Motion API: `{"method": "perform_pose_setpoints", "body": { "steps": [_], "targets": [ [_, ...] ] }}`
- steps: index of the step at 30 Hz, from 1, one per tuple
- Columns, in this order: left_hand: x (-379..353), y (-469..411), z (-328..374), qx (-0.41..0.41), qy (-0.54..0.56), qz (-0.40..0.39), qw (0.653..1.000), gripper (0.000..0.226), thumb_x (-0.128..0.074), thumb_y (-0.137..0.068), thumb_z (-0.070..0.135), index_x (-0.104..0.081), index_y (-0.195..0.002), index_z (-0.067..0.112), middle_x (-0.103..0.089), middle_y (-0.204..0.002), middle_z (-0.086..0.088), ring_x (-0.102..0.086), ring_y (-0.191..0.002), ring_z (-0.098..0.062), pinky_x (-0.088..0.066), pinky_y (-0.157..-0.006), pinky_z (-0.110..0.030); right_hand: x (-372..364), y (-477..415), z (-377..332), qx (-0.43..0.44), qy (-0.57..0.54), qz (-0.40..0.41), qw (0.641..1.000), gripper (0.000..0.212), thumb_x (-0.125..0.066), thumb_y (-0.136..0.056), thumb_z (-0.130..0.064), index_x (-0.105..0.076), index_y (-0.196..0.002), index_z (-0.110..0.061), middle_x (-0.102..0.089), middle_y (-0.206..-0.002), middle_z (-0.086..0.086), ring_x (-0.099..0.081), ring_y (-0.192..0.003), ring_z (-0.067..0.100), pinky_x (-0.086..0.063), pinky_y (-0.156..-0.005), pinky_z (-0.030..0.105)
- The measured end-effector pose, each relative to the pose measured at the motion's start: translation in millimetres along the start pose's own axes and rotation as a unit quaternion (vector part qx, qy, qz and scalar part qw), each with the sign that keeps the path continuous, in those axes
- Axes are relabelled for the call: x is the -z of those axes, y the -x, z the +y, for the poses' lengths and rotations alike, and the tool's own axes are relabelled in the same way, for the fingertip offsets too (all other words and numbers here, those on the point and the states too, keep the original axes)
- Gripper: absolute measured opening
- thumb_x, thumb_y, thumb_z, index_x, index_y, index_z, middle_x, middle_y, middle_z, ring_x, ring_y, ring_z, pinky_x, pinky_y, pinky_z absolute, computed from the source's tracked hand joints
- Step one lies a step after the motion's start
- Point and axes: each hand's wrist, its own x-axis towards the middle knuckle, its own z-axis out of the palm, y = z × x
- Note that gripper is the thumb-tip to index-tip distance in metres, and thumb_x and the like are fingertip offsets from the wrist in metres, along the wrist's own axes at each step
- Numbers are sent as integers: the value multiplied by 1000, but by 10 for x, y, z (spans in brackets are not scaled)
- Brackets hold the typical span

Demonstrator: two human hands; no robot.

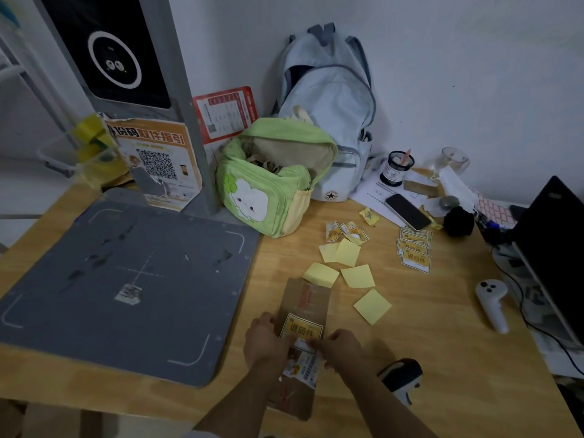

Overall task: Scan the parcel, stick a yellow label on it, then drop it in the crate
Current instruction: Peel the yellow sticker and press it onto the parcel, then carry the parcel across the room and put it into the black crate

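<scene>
A flat brown cardboard parcel (304,300) lies on the wooden table at the front, right of the grey scanner pad (126,279). A yellow label (301,329) with dark characters sits on the parcel's middle. My left hand (264,341) rests on the parcel's left side, fingers at the label's edge. My right hand (339,346) pinches the label's lower right corner. A stack of spare yellow labels (414,254) lies farther right. A black handheld scanner (403,379) lies at the front right. No crate is visible.
Several plain yellow backing sheets (347,273) lie scattered behind the parcel. A green bag (268,184) and a pale blue backpack (328,115) stand at the back. A phone (407,211), a white controller (493,303) and a laptop (553,248) fill the right side.
</scene>
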Motion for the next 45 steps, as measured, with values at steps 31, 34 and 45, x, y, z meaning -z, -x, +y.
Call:
{"method": "perform_pose_setpoints", "body": {
  "steps": [31, 34, 45],
  "targets": [
    [953, 15, 1792, -55, 326, -87, 940, 25, -74, -78, 14, -72, -102, 7, -74, -91, -10, -70, -85, -29, -59, -75, -40, 1056, 503, -1327, 224, -312, 29, 923, 24, -59, -90, -17, -64, -112, -26, -70, -110, 2, -66, -99, 24, -54, -89, 43],
    [1198, 162, 2305, -122, 330, -91, 932, 19, -70, -81, 10, -66, -99, 13, -67, -91, -8, -65, -82, -25, -53, -69, -31, 1465, 707, -1522, 271, -343, 45, 898, 27, -58, -93, -23, -61, -120, -26, -65, -112, -4, -61, -97, 15, -51, -79, 31],
    [1681, 1035, 3943, -303, 357, -149, 871, 43, -72, -81, 29, -53, -116, 13, -66, -105, -6, -65, -77, -15, -52, -59, -26, 3236, 1782, -1790, 354, -340, 137, 861, 24, -58, -92, -26, -63, -115, -28, -72, -109, 3, -70, -93, 22, -57, -71, 32]
  ]
}}
